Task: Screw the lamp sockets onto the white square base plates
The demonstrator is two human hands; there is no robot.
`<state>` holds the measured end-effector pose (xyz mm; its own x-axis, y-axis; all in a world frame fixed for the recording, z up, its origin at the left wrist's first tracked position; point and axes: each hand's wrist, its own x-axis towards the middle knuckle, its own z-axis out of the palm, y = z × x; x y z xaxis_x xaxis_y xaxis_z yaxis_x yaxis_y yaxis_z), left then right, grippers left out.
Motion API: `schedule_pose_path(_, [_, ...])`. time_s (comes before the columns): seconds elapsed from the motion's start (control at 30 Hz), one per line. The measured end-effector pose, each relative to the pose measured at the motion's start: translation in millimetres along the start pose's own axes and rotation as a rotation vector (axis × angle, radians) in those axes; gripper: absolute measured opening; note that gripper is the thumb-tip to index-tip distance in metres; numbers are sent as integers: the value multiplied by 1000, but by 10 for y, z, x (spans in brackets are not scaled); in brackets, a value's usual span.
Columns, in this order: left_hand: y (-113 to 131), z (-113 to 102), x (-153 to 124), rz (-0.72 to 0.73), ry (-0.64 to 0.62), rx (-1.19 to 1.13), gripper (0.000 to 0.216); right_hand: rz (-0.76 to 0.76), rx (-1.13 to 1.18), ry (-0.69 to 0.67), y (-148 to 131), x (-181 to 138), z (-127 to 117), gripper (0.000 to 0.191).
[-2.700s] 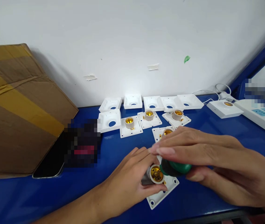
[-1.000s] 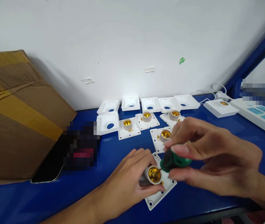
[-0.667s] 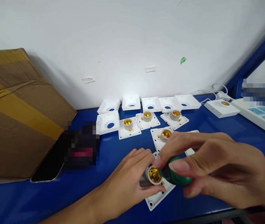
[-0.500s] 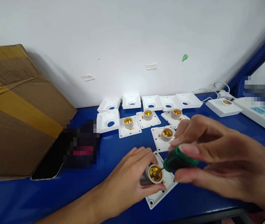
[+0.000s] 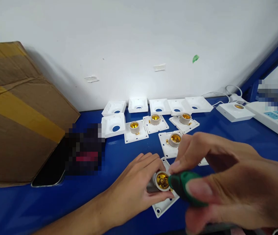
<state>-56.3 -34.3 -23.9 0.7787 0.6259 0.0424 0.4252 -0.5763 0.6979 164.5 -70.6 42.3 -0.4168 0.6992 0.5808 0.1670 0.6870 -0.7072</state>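
Note:
My left hand (image 5: 136, 187) is closed around the grey side of a lamp socket (image 5: 162, 181) with a brass-coloured inside. That socket stands on a square white base plate (image 5: 161, 208) lying tilted on the blue table. In my right hand (image 5: 237, 186) is a screwdriver (image 5: 190, 187) with a green and black handle, gripped between thumb and fingers. Its handle end is beside the socket's right rim; the shaft is hidden from view. Just beyond lies another socket (image 5: 175, 139) on its own white plate (image 5: 167, 150).
Several sockets on plates and square white covers (image 5: 113, 125) are lined up near the wall. At right are a finished-looking white unit (image 5: 235, 111) and a power strip (image 5: 271, 117) with cables. A cardboard box (image 5: 23, 130) and a dark phone-like slab (image 5: 49, 174) occupy the left.
My right hand and the screwdriver have shifted down, and the handle has turned. The shaft, visible earlier inside the socket, is now hidden. My left hand keeps its grip on the socket.

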Motion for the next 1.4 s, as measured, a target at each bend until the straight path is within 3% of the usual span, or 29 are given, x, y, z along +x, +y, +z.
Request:
schedule_pose_path(0.17, [-11, -10, -16, 27, -3, -5, 35, -263, -31, 144, 108, 3, -49, 27])
schedule_pose_path(0.33, [-9, 1, -19, 5, -30, 2, 32, -163, 163, 12, 90, 11, -67, 34])
schedule_pose_path(0.6, [11, -1, -3, 27, -1, 13, 32, -269, -104, 170, 156, -22, -71, 40])
schedule_pose_path(0.83, [-2, -9, -1, 16, -41, 5, 30, -193, 125, 13, 84, -19, -66, 38])
schedule_pose_path(1.03, [18, -6, -8, 20, -1, 0, 29, -169, -103, 99, 92, -48, -69, 27])
schedule_pose_path(1.2, [20, -21, 10, 20, -14, -12, 29, -285, -14, 42, 102, -49, -77, 39])
schedule_pose_path(1.4, [18, -45, 26, 17, -51, -19, 27, -91, 39, -32, -7, -78, -41, 35])
